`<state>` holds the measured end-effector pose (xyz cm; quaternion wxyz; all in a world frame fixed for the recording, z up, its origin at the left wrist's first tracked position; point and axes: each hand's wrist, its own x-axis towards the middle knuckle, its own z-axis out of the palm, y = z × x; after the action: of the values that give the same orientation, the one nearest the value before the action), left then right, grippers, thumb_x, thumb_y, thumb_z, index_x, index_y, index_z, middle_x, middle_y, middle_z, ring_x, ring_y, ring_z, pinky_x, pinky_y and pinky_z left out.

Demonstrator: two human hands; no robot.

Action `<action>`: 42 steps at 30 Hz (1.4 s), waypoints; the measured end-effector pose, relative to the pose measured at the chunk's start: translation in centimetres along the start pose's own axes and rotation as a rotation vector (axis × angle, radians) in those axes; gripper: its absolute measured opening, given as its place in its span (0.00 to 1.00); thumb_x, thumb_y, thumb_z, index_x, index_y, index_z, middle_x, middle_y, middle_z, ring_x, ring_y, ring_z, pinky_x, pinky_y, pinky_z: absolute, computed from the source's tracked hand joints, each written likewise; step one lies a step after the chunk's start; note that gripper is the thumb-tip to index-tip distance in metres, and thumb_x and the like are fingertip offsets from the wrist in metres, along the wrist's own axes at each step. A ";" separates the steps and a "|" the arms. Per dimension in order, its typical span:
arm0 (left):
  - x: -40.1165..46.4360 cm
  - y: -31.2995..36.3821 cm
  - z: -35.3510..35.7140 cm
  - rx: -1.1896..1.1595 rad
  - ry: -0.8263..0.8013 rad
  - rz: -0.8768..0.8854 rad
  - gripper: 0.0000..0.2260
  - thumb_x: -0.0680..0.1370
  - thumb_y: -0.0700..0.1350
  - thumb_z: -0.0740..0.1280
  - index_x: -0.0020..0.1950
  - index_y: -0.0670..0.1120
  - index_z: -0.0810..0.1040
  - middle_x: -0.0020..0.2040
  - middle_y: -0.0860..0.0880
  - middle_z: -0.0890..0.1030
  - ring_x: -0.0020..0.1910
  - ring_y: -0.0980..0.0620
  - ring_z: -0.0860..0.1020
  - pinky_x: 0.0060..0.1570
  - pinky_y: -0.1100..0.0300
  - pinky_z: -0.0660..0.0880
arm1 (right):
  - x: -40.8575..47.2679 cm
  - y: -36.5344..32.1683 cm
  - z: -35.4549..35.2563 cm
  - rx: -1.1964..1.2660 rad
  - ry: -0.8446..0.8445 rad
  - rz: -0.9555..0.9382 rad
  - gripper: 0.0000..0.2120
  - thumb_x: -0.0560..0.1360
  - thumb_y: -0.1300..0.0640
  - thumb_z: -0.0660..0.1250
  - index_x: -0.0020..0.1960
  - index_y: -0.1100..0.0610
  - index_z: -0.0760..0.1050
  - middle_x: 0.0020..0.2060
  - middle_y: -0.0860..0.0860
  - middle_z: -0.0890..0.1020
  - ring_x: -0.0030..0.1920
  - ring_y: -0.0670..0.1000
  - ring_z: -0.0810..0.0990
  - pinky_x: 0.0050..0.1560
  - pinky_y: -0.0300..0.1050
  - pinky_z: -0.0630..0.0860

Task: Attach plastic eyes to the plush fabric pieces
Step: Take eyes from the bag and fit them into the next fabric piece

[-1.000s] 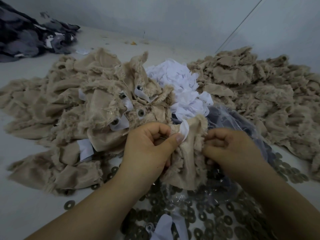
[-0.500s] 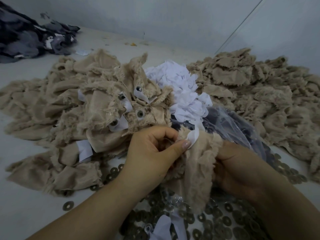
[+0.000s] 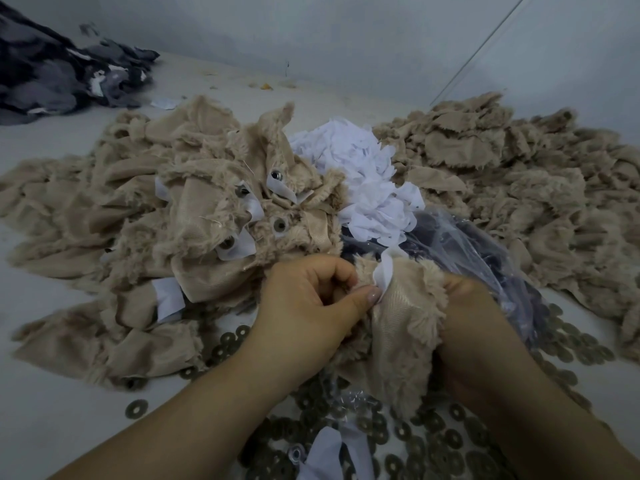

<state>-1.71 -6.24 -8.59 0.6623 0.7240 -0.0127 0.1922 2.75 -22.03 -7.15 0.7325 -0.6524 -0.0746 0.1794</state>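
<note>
I hold a beige plush piece (image 3: 401, 327) upright between both hands. My left hand (image 3: 311, 299) pinches its top left edge, thumb pressed beside a small white fabric patch (image 3: 385, 275). My right hand (image 3: 471, 323) grips the piece from behind on the right; its fingers are hidden by the fabric. No plastic eye shows on this piece. A pile of finished beige pieces (image 3: 194, 216) lies at the left, with dark plastic eyes (image 3: 279, 224) and white patches on them.
Several flat dark washers (image 3: 433, 441) are scattered across the white table near me. A clear plastic bag (image 3: 485, 251) of dark parts lies to the right, a heap of white patches (image 3: 360, 174) behind it. Unworked beige pieces (image 3: 519, 181) pile up at the right, dark fabric (image 3: 52, 74) far left.
My right hand moved from pinching the front of the piece to behind and under it. The piece swung round and now shows its woven back. My left hand kept its pinch.
</note>
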 end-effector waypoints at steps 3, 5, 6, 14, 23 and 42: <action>0.0 0.0 0.0 -0.004 0.001 -0.005 0.07 0.71 0.41 0.76 0.36 0.48 0.80 0.27 0.44 0.79 0.23 0.55 0.74 0.24 0.63 0.73 | -0.5 -0.5 0.6 -0.030 -0.026 0.041 0.18 0.48 0.43 0.76 0.32 0.53 0.85 0.27 0.52 0.84 0.28 0.48 0.83 0.29 0.41 0.78; 0.1 0.0 0.0 -0.013 0.016 -0.011 0.08 0.70 0.42 0.76 0.34 0.50 0.80 0.26 0.47 0.78 0.23 0.55 0.74 0.24 0.63 0.73 | -0.4 -0.6 0.4 -0.033 0.021 -0.002 0.07 0.59 0.53 0.80 0.32 0.54 0.84 0.28 0.51 0.84 0.29 0.48 0.83 0.28 0.38 0.78; 0.1 0.0 -0.1 -0.006 0.022 -0.011 0.09 0.71 0.41 0.76 0.34 0.50 0.80 0.25 0.49 0.78 0.23 0.55 0.74 0.25 0.62 0.73 | 0.0 -0.3 -0.2 -0.010 0.064 0.005 0.10 0.69 0.59 0.77 0.30 0.54 0.82 0.28 0.49 0.83 0.29 0.47 0.81 0.29 0.35 0.77; -0.1 -0.1 0.1 0.010 -0.014 -0.016 0.06 0.70 0.43 0.76 0.35 0.47 0.81 0.28 0.46 0.80 0.25 0.54 0.75 0.26 0.58 0.73 | -0.5 -1.0 0.7 -0.290 0.058 -0.117 0.18 0.66 0.41 0.76 0.35 0.56 0.83 0.33 0.51 0.86 0.33 0.48 0.85 0.31 0.39 0.80; 0.1 0.2 0.0 -0.201 -0.062 -0.115 0.06 0.67 0.46 0.75 0.38 0.44 0.85 0.36 0.38 0.83 0.33 0.46 0.78 0.34 0.58 0.78 | -0.7 -1.1 0.6 0.089 -0.064 0.178 0.17 0.68 0.51 0.72 0.51 0.62 0.84 0.48 0.62 0.86 0.48 0.61 0.87 0.43 0.49 0.84; 0.0 0.1 0.2 -0.263 -0.026 -0.148 0.03 0.69 0.41 0.73 0.35 0.47 0.82 0.32 0.45 0.80 0.31 0.51 0.75 0.32 0.61 0.74 | -0.7 -0.9 1.2 0.248 -0.078 0.214 0.15 0.74 0.53 0.68 0.51 0.65 0.83 0.45 0.64 0.85 0.42 0.59 0.86 0.41 0.50 0.83</action>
<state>-1.69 -6.49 -8.48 0.7635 0.6325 0.0069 0.1302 1.88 -21.21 -5.97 0.7807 -0.5538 -0.0104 0.2894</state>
